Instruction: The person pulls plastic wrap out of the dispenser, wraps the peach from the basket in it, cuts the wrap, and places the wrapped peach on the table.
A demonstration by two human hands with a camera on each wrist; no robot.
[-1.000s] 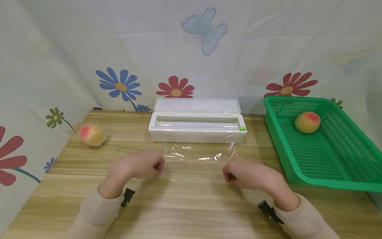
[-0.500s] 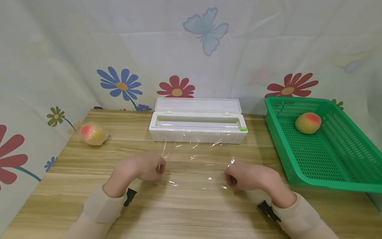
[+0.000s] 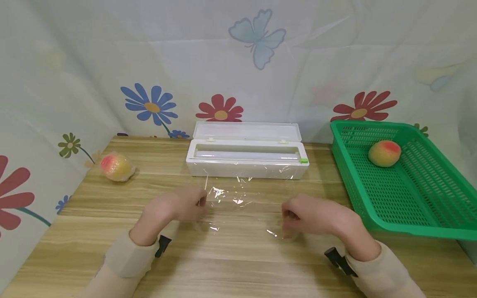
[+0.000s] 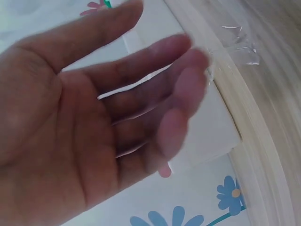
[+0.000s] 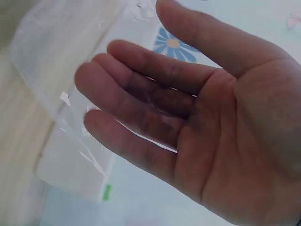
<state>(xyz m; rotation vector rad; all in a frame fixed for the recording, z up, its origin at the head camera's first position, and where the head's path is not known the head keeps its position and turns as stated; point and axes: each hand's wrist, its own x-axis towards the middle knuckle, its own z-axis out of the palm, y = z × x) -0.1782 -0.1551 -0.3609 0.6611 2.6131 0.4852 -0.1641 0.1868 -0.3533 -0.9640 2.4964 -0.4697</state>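
Observation:
A sheet of clear plastic wrap (image 3: 238, 201) runs from the front of a white wrap dispenser box (image 3: 246, 169) onto the wooden table. At the sheet's left edge is my left hand (image 3: 177, 205). In the left wrist view its thumb stands apart from the loosely bent fingers (image 4: 174, 132), with nothing held. My right hand (image 3: 313, 215) is by the sheet's right edge. Its thumb and fingers (image 5: 117, 94) are spread in the right wrist view, and the wrap shows just past the fingertips. Whether either hand touches the wrap, I cannot tell.
The box's lid (image 3: 246, 131) is raised, with the roll (image 3: 246, 155) inside and a green slider (image 3: 303, 160) at its right end. A plastic-wrapped peach (image 3: 117, 167) lies at the left. A green basket (image 3: 363, 198) at the right holds another peach (image 3: 384, 153).
The wrap was stretched between my hands a second ago; now it lies looser, with its glints shifted. My right hand's fingers have parted, and both hands stay near the sheet's edges.

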